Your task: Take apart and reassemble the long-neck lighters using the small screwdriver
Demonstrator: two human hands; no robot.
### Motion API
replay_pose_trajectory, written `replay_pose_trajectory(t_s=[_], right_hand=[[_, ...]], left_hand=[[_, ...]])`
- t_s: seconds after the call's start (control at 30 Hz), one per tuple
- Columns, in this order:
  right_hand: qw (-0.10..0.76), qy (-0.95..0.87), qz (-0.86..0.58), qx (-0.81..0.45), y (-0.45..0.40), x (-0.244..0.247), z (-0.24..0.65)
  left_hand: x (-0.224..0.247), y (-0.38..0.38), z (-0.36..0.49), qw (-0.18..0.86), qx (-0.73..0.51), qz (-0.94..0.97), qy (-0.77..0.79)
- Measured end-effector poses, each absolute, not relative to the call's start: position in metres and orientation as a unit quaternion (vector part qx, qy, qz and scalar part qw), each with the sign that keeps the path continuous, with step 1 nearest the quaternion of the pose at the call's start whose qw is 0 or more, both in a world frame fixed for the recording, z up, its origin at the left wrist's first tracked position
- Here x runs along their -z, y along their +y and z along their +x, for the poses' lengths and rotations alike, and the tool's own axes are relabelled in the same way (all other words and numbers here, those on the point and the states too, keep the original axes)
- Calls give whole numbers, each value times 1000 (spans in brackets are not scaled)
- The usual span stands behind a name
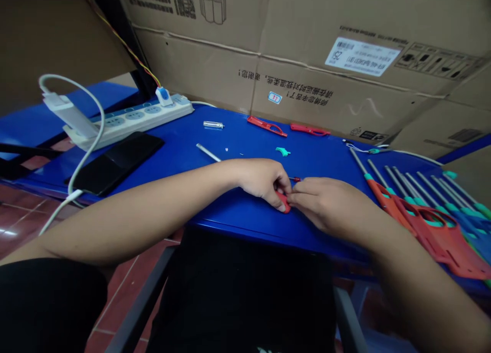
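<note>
My left hand (263, 181) is closed, its thumb and fingers around a small red plastic piece (284, 202) low over the front of the table. My right hand (326, 197) meets it from the other side, fingertips pinched against the same piece; the fingers hide much of it. A thin wire-like part with a red end (296, 179) shows between the two hands. Beyond them lie two red lighter casing halves (267, 126), a teal trigger (283, 151), a clear fuel tank (213, 124) and a metal tube (207, 152) partly behind my left wrist.
Several long-nosed lighters (429, 220) with orange and blue handles lie in a row at the right. On the left are a power strip (134, 115), a white cable and a black phone (118, 161). A large cardboard box (215, 61) stands along the back of the blue table (238, 217).
</note>
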State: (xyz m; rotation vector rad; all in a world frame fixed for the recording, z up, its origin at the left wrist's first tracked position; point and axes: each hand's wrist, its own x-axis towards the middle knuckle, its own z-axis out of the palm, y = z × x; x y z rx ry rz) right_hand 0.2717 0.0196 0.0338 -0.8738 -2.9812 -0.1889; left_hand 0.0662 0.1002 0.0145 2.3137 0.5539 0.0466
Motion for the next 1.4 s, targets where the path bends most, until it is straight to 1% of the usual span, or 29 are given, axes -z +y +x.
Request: replay_pose_trajectory(t_s=[0.13,0.2,0.27,0.47,0.87,1.0,1.1,1.2,1.27,1.33,1.4], right_hand=[[108,-939,-317,82,8,-21,287],[137,-931,-322,101,4,-16,289],[137,-933,-311,119,2,-12,288],[97,-938,-294,159,1,-8,286],[92,-933,-324,123,-5,-1,290],[122,-922,-354,97,-6,-3,290],[154,-915,-357,105,-6,-2,292],[144,-923,-337,118,-6,0,294],[135,-927,-327,121,-6,0,293],[148,-927,-333,91,-5,1,291],[176,-921,-348,21,-5,0,288]], left_hand=[[-17,99,67,384,-11,894,232],[-19,98,67,384,-10,892,238],[-19,98,67,380,-9,894,239],[-16,100,66,384,-9,896,223],[-18,99,66,367,-7,904,219],[-17,99,66,367,-7,904,219],[-18,99,65,364,-5,905,219],[-20,98,65,348,-5,912,216],[-21,97,64,319,-8,926,200],[-21,96,65,281,-17,944,171],[-19,96,66,256,-31,955,146]])
